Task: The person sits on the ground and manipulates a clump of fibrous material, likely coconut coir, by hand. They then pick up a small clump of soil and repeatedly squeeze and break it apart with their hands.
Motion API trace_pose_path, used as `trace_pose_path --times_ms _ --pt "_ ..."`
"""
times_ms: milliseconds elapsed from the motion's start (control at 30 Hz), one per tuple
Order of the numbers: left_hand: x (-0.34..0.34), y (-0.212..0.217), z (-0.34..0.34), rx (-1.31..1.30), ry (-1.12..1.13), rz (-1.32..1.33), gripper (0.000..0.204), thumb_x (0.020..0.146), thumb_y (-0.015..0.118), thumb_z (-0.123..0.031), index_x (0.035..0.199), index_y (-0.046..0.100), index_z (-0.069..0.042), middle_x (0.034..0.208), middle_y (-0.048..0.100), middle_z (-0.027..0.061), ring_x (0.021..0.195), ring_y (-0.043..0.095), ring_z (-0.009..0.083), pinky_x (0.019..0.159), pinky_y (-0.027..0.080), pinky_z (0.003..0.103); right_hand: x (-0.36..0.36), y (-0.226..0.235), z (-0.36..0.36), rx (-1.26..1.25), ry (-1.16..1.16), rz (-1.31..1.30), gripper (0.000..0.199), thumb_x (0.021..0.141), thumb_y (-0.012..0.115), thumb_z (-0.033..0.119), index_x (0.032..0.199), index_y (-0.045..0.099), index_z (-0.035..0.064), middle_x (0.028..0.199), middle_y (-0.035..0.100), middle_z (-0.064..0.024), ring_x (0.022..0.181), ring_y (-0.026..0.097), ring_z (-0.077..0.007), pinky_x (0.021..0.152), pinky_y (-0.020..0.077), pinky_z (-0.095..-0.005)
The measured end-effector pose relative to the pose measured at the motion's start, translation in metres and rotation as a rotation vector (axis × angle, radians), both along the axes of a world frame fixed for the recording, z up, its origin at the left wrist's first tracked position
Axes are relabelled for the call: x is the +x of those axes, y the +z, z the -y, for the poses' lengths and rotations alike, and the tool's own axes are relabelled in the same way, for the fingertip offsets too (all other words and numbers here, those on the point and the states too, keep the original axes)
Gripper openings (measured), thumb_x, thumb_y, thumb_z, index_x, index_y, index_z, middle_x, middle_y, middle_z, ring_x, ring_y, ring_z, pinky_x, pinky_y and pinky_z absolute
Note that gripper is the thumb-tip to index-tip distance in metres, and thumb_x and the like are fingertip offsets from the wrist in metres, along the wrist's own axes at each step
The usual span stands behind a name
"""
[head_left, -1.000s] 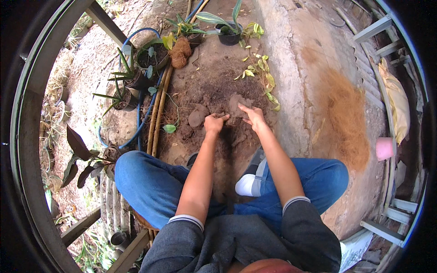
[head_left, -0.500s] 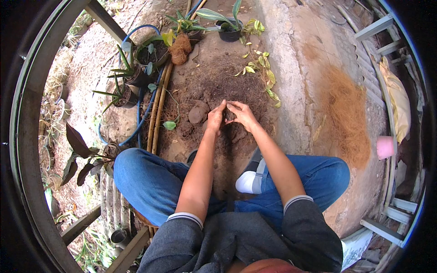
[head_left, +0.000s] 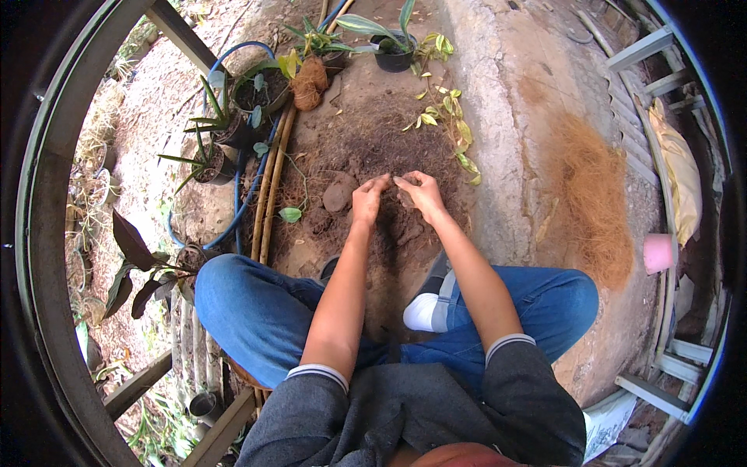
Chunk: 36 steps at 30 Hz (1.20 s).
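My left hand [head_left: 369, 199] and my right hand [head_left: 422, 194] meet almost fingertip to fingertip over a heap of dark soil [head_left: 381, 144]. The left fingers are bent and pressed together; whatever they hold is hidden. Closed too, the right fingers curl over what looks like a clump of soil [head_left: 405, 198], partly covered by the hand. Left of my left hand lies a rounded, brown lump of soil [head_left: 338, 192]. Loose crumbs and fine root fibres are spread around the heap.
Bamboo poles [head_left: 274, 175] and a blue hose [head_left: 239, 206] run along the left, beside potted plants [head_left: 214, 167]. A black pot [head_left: 394, 56] with a striped-leaf plant stands at the far side. Brown fibre [head_left: 591, 202] and a pink pot [head_left: 660, 253] lie right.
My fingers have closed in from a cupped shape around a brown clump to bent, pressed-together fingertips. My left hand has turned slightly; both arms stay nearly in place.
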<state>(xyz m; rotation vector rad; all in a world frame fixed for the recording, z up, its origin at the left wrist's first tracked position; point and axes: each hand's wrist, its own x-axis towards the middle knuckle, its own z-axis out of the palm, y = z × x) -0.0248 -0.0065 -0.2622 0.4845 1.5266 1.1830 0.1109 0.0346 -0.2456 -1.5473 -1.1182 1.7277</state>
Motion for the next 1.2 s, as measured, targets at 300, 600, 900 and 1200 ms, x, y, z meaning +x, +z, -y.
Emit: trace_pose_path --times_ms 300,600,900,1200 --pt "0.014 0.016 0.006 0.056 0.051 -0.066 0.036 0.074 0.074 -0.027 0.097 0.067 0.000 0.092 0.067 0.0073 0.078 0.060 0.0141 0.070 0.048 0.029 -0.005 -0.006 0.006 -0.006 -0.052 0.104 0.021 0.080 0.067 0.020 0.087 0.057 0.0027 0.080 0.059 -0.0035 0.070 0.057 -0.0124 0.055 0.0491 -0.0310" --pt "0.019 -0.001 0.006 -0.263 0.164 0.643 0.020 0.081 0.067 -0.017 0.100 0.062 -0.013 0.079 0.057 -0.0019 0.051 0.043 0.0055 0.051 0.048 0.025 -0.018 0.005 0.025 0.329 -0.095 0.360 0.028 0.078 0.067 0.026 0.085 0.062 -0.0009 0.081 0.065 -0.0126 0.077 0.062 -0.0215 0.072 0.0467 -0.0348" --pt "0.023 -0.010 0.004 -0.235 0.208 0.588 0.014 0.082 0.066 -0.021 0.090 0.064 -0.010 0.074 0.055 -0.0014 0.049 0.041 0.0083 0.046 0.042 0.026 -0.014 0.002 0.026 0.487 -0.019 0.422 0.026 0.079 0.065 0.023 0.087 0.060 -0.0010 0.080 0.064 -0.0145 0.080 0.064 -0.0258 0.070 0.0470 -0.0350" --pt "0.026 0.006 0.007 -0.219 0.162 0.519 0.019 0.080 0.069 -0.022 0.093 0.064 -0.008 0.075 0.058 -0.0013 0.053 0.043 0.0082 0.047 0.041 0.024 -0.016 0.020 0.030 0.322 -0.108 0.310 0.024 0.078 0.066 0.022 0.084 0.060 0.0001 0.077 0.064 -0.0134 0.076 0.064 -0.0213 0.068 0.0470 -0.0346"
